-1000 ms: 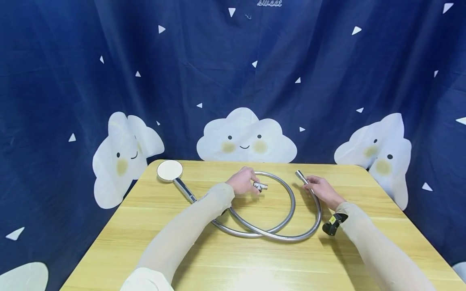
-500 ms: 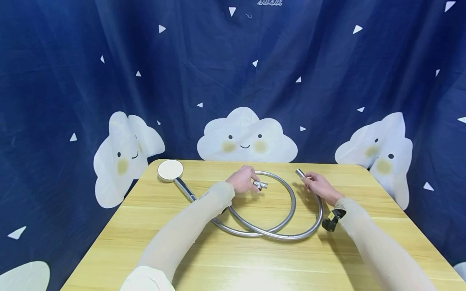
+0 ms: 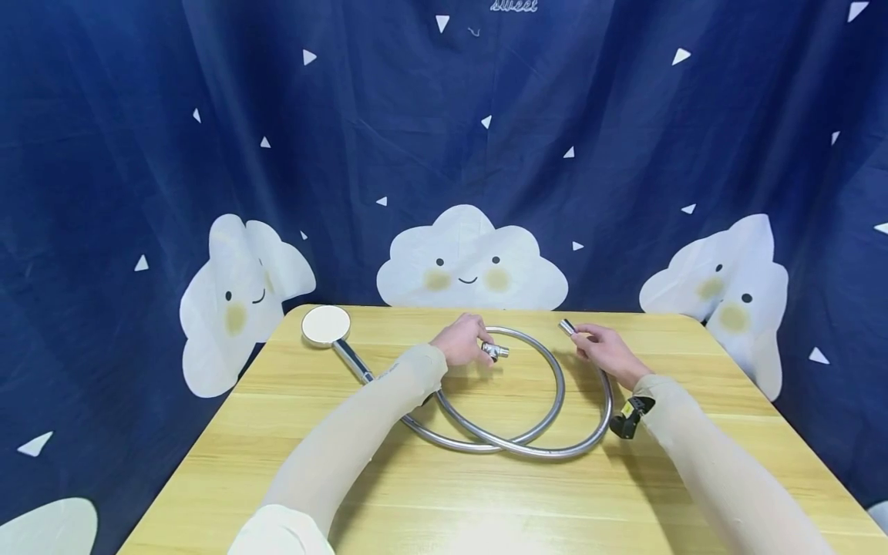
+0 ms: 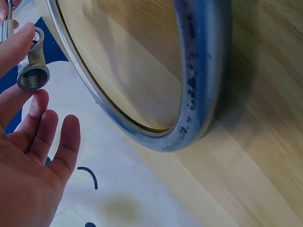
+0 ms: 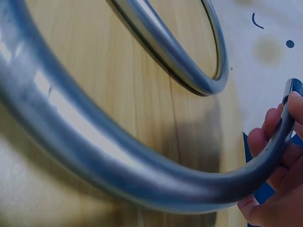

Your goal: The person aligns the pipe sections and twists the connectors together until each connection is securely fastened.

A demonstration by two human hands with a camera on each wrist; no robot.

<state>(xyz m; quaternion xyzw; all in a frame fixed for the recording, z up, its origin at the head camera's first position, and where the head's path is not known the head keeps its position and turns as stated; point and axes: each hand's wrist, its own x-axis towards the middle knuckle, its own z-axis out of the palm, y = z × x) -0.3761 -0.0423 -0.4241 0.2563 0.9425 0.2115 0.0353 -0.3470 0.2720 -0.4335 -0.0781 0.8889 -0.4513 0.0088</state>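
Observation:
My left hand [image 3: 462, 341] pinches a small chrome threaded pipe fitting [image 3: 496, 351] between thumb and index finger. In the left wrist view one round mouth of this fitting [image 4: 34, 78] faces the camera and shows inner threads; the other fingers of the hand [image 4: 35, 175] extend loosely. To the right, my right hand [image 3: 607, 353] grips a silver shower hose [image 3: 555, 453] just below its metal end nut [image 3: 566, 327]. The right wrist view shows the fingers [image 5: 272, 120] curled round the hose, with the nut [image 5: 292, 89] sticking out past the thumb. Fitting and nut are apart.
A round hand shower head [image 3: 325, 325] lies at the table's back left, its chrome handle [image 3: 353, 361] pointing toward the hose, which loops across the middle. The wooden table [image 3: 444, 501] ends at a dark blue cloud-print curtain [image 3: 444, 139].
My right hand has moved slightly up the hose toward its end nut, and the nut has shifted a little to the left. The left hand stays nearly still with the fitting.

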